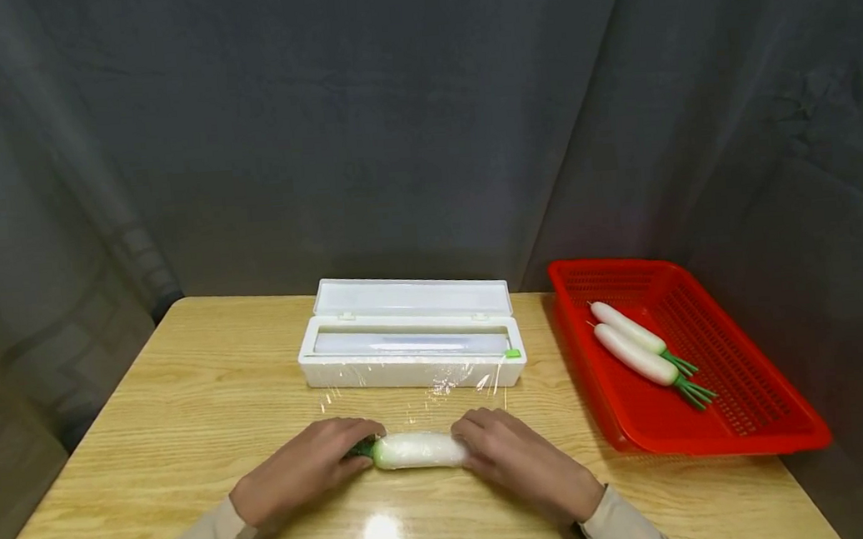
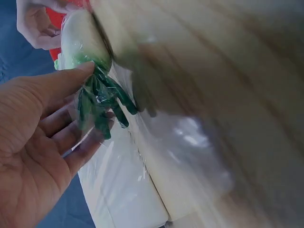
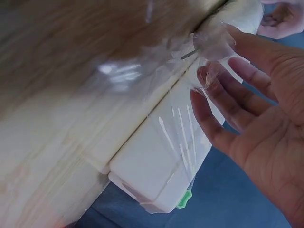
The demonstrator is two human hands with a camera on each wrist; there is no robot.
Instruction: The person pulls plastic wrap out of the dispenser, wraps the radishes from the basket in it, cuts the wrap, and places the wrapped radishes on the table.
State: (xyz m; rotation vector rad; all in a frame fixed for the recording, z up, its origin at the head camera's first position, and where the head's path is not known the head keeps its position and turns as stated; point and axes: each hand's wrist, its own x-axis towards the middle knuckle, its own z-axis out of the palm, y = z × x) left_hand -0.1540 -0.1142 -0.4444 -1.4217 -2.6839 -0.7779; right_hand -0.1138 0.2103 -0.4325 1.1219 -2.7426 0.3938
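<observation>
A white radish [image 1: 418,450] lies crosswise on the table, clear plastic film around it. At its leafy end, my left hand [image 1: 323,457] holds the short green stems [image 2: 99,99] through the film, thumb on one side and fingers on the other. My right hand [image 1: 508,456] holds the opposite, tapered end, where film bunches between thumb and fingers in the right wrist view. From there the film stretches back to a white cling film box [image 1: 416,372], whose lid [image 1: 412,297] stands raised over the roll [image 1: 410,342].
A red plastic basket [image 1: 722,441] stands at the right with two white radishes [image 1: 636,355] in it. A green slide cutter [image 1: 512,353] sits at the box's front right. Dark curtains [image 1: 362,141] hang behind the wooden table [image 1: 148,406].
</observation>
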